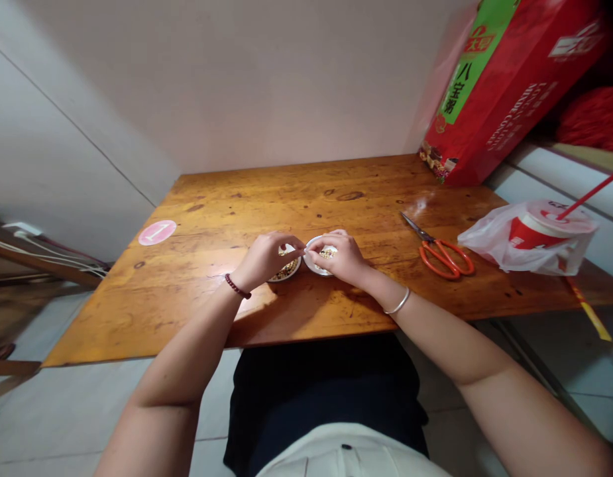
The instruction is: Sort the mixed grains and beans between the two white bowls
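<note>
Two small white bowls stand side by side near the front middle of the wooden table. The left bowl [288,271] holds many small mixed-colour beads or grains, partly covered by my left hand [269,255]. Paler small pieces lie in the right bowl [312,266], partly behind my right hand [342,257]. Above the gap between the bowls, the fingertips of both hands meet in a pinch. What they pinch is too small to make out.
Orange-handled scissors [445,258] lie open to the right on the table [266,199]. Beyond them stands a red-and-white cup [539,228] in a plastic bag, with a red straw. A tall red box [505,86] stands at the back right. A round pink sticker [158,232] marks the left side.
</note>
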Motion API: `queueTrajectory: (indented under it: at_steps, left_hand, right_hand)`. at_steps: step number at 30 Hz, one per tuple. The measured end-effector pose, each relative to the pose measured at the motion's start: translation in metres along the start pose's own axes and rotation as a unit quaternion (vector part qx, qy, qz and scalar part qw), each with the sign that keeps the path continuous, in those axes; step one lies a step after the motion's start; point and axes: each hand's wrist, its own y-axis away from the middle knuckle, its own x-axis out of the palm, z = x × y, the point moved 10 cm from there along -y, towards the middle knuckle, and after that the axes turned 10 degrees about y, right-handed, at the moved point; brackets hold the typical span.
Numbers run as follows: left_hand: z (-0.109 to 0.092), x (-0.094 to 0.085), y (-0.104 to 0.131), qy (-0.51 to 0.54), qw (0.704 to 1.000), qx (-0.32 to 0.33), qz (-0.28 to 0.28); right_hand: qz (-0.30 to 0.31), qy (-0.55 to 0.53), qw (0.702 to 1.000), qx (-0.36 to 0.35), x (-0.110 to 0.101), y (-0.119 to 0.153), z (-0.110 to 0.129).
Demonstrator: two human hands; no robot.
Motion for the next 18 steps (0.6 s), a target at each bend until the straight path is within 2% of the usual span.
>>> queueTrajectory:
  at_steps: [18]
  left_hand:
    - [-0.0106,0.0001,0.0008,-0.012,0.998,0.055,0.001]
  right_hand:
    - [0.001,-0.001,1.0,0.01,0.0007,-0.0002,-0.0014]
